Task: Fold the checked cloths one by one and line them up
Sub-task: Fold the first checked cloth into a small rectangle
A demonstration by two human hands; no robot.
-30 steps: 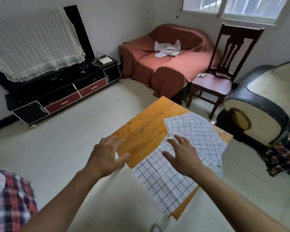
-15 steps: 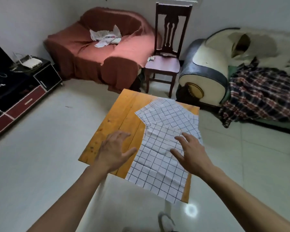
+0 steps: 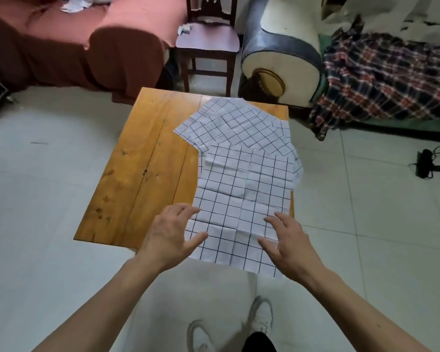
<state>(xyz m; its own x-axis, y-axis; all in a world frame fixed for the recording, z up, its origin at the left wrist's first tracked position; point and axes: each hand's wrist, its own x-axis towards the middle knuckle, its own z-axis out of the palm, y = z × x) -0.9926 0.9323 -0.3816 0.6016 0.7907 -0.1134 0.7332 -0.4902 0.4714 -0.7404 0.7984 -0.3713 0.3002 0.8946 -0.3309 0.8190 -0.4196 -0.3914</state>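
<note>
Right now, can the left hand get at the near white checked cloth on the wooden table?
Probably yes. The left hand is open at the left edge of the near white checked cloth, which overhangs the wooden table. Nothing lies between them; the right hand is at the opposite side.

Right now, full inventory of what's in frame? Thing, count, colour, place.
checked cloths: at least two, white with dark grid, unfolded and overlapping on the table's right half, near edge overhanging
table: one, orange-brown wood, centre
sofa: one, under a red-brown cover, far left, with white crumpled items on the seat
chair: one, dark wood, behind the table
armchair: one, cream and dark, far right
plaid blanket: one, red, navy and white, draped right
dark object with cable: one, on the floor, right
shoes: two, white, bottom
left hand: fingers spread, at the cloth's near left edge
right hand: fingers spread, over the near right corner
</note>
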